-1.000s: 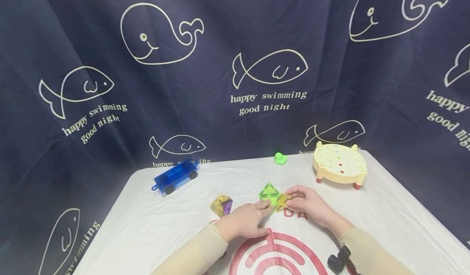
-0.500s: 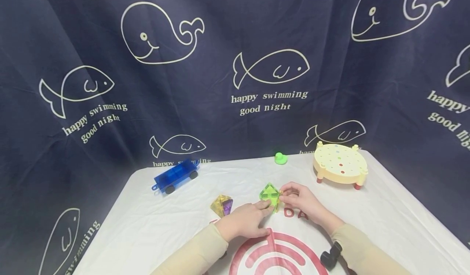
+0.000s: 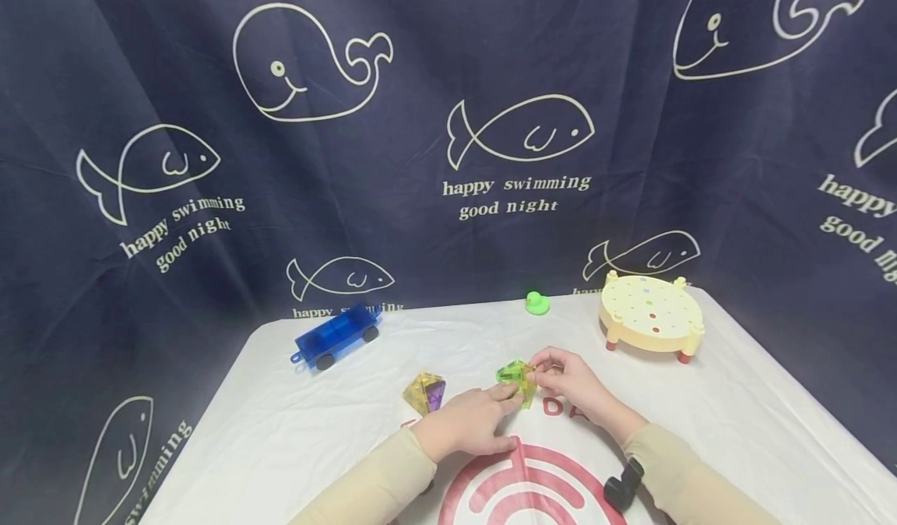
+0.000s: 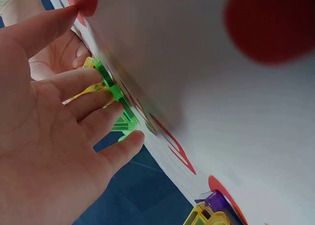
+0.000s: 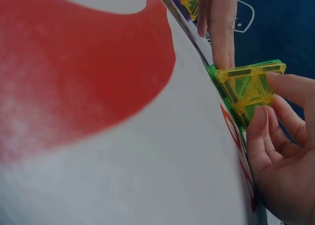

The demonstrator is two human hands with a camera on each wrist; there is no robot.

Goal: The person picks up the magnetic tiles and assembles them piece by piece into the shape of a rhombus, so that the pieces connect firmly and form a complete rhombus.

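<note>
Green translucent magnetic tiles [image 3: 511, 370] sit mid-table, the back part now tilted up. My left hand [image 3: 468, 422] rests its nearly straight fingertips on their near left side. From the right, my right hand [image 3: 576, 382] pinches a yellow triangular magnetic tile [image 5: 250, 89] between thumb and fingers. In the right wrist view it stands raised against the green. The left wrist view shows the left fingers [image 4: 98, 109] along the green tile [image 4: 114, 89]. Left of that hand lies a small yellow and purple tile shape [image 3: 424, 392], its near end close to the wrist.
A blue wheeled toy car base [image 3: 336, 336] stands at the back left. Near the back edge sits a green toy duck [image 3: 536, 303]. A round cream toy table [image 3: 650, 311] with short legs stands at the back right. The white tablecloth [image 3: 294, 439] bears red prints.
My right hand has moved left with the yellow tile, which went from lying flatter to standing against the green. The back green part has tipped up. My left hand has stayed put.
</note>
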